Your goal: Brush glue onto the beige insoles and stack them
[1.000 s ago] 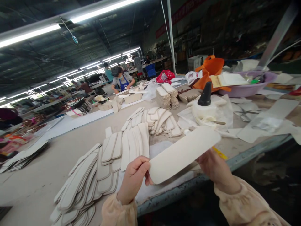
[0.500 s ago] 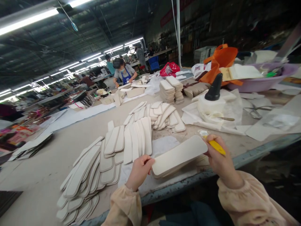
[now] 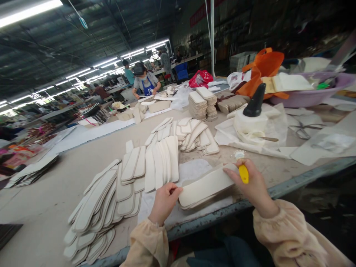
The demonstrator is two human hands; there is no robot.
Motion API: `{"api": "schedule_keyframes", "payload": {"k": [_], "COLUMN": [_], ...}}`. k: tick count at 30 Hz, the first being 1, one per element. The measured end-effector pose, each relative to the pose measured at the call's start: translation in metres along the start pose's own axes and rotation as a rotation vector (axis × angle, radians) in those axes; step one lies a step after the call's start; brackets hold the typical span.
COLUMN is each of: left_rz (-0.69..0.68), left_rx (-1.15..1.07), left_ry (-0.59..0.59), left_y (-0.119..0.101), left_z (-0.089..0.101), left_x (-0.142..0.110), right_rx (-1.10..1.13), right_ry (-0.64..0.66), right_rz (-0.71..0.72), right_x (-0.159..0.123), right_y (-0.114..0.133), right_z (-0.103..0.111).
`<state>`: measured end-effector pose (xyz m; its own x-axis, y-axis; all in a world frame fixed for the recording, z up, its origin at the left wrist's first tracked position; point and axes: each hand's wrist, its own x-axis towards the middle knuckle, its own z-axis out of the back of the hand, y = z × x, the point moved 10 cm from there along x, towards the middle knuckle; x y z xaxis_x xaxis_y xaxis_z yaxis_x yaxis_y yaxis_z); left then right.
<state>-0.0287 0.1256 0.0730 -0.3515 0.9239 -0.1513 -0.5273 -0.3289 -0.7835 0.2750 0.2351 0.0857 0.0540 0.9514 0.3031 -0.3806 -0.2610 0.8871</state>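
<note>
A long cream panel (image 3: 207, 185) with rounded corners lies over a stack of similar pieces near the table's front edge. My left hand (image 3: 166, 200) pinches its left end between thumb and fingers. At the other end, my right hand (image 3: 251, 181) rests its thumb on the panel's top face. The same hand is closed round a yellow handle (image 3: 244, 174), and the working end of that tool is hidden. Fanned rows of cream panels (image 3: 162, 163) spread just beyond my left hand. Under the stack lies a whitish sheet (image 3: 194, 171).
A white tub (image 3: 250, 124) with a black cone (image 3: 255, 101) stands at the right, near scissors (image 3: 303, 129). Behind are upright panel stacks (image 3: 198, 105), an orange bag (image 3: 268, 65) and a purple basin (image 3: 308, 97). A co-worker (image 3: 146, 83) sits across the table.
The panel's right end has come down toward the stack. My right hand has shifted slightly left, its thumb now on top of the panel and the yellow handle turned more upright.
</note>
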Motion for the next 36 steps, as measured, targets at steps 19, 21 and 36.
{"api": "schedule_keyframes", "payload": {"k": [19, 21, 36], "left_rz": [0.232, 0.228, 0.228], "left_rx": [-0.479, -0.491, -0.512], "left_ry": [-0.045, -0.046, -0.107], "left_y": [0.060, 0.058, 0.059], "left_z": [-0.022, -0.023, -0.025], "left_x": [-0.038, -0.035, -0.033], "right_rx": [-0.212, -0.222, -0.262], "right_ry": [-0.022, -0.019, 0.000], "right_rz": [0.087, 0.091, 0.085], "right_x": [0.012, 0.012, 0.011], "right_y": [0.001, 0.002, 0.002], "right_z": [-0.007, -0.008, -0.013]}}
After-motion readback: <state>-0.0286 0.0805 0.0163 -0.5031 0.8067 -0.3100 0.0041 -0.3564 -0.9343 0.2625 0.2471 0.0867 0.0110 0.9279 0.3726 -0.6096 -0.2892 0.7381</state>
